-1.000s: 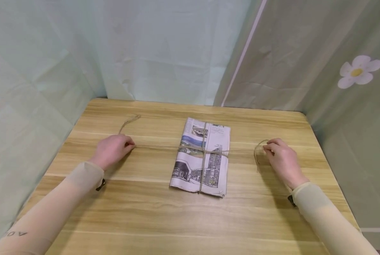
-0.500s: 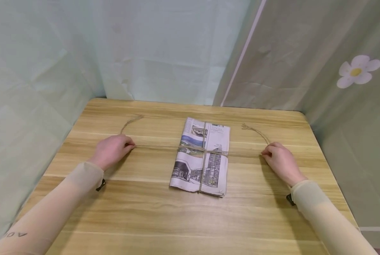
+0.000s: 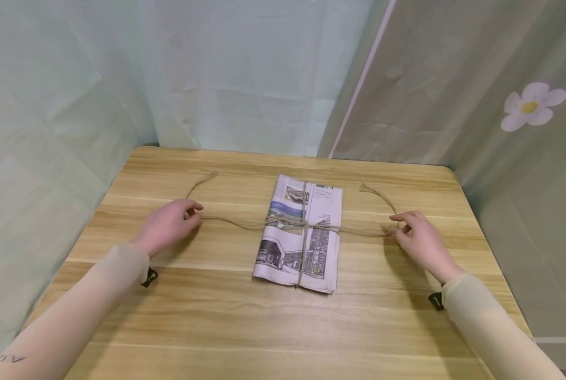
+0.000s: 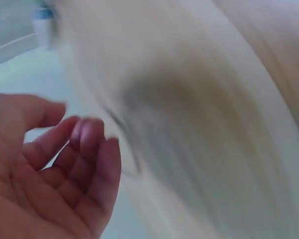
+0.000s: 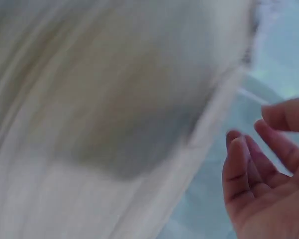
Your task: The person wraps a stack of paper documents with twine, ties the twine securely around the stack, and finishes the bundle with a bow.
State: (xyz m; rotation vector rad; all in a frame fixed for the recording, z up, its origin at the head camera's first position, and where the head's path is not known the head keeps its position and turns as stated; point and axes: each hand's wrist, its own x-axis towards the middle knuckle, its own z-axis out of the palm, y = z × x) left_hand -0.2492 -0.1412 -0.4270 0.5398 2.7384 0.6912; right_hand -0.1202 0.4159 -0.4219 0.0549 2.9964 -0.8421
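Observation:
A folded newspaper bundle [image 3: 283, 264] lies mid-table, with brown twine [image 3: 304, 248] crossing it lengthwise and crosswise. One twine tail [image 3: 235, 224] runs slackly left to my left hand [image 3: 169, 221] and shows again beyond it. The other tail [image 3: 365, 232] reaches my right hand [image 3: 422, 240], its frayed end curving back behind the fingers. Thumb and forefinger are parted on both hands. In the left wrist view, the loosely bent fingers [image 4: 97, 164] hold nothing. The right wrist view likewise has relaxed fingers [image 5: 236, 169] with a gap at the thumb.
The wood-grain table [image 3: 245, 327] has rounded back corners. Pale curtains [image 3: 245, 79] hang close behind it and along the sides, one printed with a white flower [image 3: 531, 107]. Both wrist views are blurred around the hands.
The right tail's end flipped to lie behind the right hand. Both tails were pulled straight half a second ago and now sag on the table. Both hands have loosened their pinch and let the twine go.

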